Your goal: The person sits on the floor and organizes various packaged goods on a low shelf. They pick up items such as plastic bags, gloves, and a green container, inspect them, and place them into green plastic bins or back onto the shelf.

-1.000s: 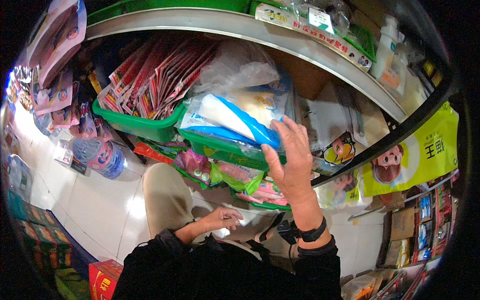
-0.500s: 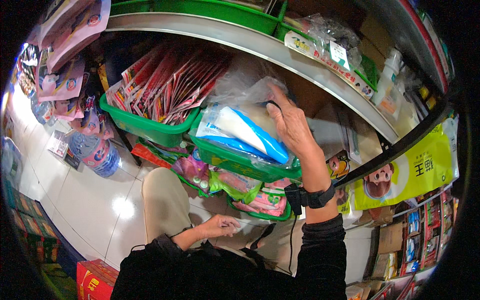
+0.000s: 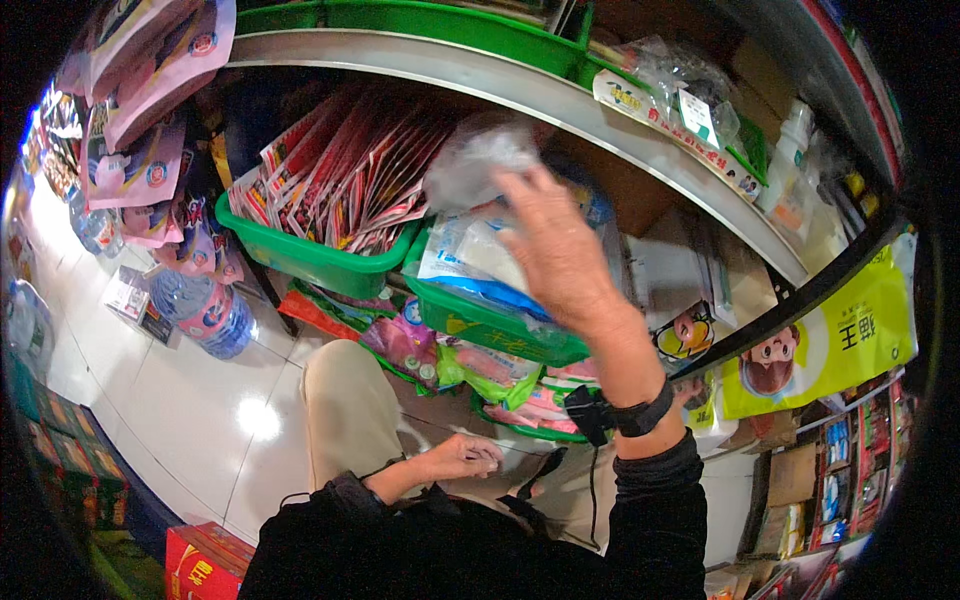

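Grip of the right hand (image 3: pixel 555 250), head view: released, thumb and fingers apart over a crumpled clear plastic bag (image 3: pixel 478 165) at its eleven o'clock. Left hand (image 3: pixel 460 458): half-open, seemingly empty, six o'clock. Blue-and-white packet (image 3: pixel 465 262) lies inside the green basket (image 3: pixel 520 338); handling appears unfinished.

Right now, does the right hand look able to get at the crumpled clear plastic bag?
Probably yes: the right hand extends over the green bin, right up to the clear bag, and the metal shelf edge does not cross its path. Blur hides whether they touch.
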A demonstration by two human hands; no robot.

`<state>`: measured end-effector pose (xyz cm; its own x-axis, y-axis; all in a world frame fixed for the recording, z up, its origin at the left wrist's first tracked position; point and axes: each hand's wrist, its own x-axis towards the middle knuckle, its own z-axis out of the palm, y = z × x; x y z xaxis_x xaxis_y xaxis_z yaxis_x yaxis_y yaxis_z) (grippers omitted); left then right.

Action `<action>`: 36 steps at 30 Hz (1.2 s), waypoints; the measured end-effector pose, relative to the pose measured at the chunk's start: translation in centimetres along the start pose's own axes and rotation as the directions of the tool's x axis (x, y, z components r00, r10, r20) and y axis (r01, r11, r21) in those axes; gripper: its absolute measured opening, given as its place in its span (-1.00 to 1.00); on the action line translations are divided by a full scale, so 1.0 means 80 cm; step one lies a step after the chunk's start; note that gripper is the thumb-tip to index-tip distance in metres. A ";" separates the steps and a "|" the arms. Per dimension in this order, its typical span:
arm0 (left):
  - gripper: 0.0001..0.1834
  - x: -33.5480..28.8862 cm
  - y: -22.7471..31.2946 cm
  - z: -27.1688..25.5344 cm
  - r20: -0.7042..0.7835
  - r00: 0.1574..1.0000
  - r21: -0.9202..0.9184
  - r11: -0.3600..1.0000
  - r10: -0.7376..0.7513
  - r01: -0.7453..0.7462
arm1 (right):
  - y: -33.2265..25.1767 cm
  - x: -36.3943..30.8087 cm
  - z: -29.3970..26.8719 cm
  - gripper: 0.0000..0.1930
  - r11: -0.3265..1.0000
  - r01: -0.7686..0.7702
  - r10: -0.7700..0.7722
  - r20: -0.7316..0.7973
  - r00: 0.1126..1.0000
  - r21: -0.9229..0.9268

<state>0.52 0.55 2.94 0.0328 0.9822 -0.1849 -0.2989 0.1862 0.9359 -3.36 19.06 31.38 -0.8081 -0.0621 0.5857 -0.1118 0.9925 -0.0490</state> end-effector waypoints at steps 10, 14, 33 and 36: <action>-0.68 -0.011 0.006 -0.005 -0.056 0.998 0.018 1.000 -0.022 0.023 | -0.089 -0.033 0.069 -0.54 0.932 0.291 -0.307 0.040 0.951 0.217; -0.69 -0.013 0.007 -0.010 -0.088 0.996 -0.034 0.999 0.030 -0.033 | -0.096 -0.078 0.060 -0.57 0.884 0.296 -0.329 0.033 0.944 0.362; -0.19 -0.074 0.115 -0.040 -0.414 0.790 -0.692 0.407 0.452 -0.596 | -0.067 -0.293 0.021 -0.67 -0.334 -0.100 0.640 0.304 0.705 0.937; -0.13 -0.085 0.133 -0.036 -0.484 0.777 -0.574 0.525 0.403 -0.629 | -0.037 -0.322 0.027 -0.63 -0.432 0.039 0.578 0.243 0.779 0.901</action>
<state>-5.66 -4.18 13.29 -0.5562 0.8263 0.0887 -0.7244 -0.5344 0.4354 16.54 17.50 14.65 -0.8351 0.4992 0.2312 -0.5041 -0.5260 -0.6849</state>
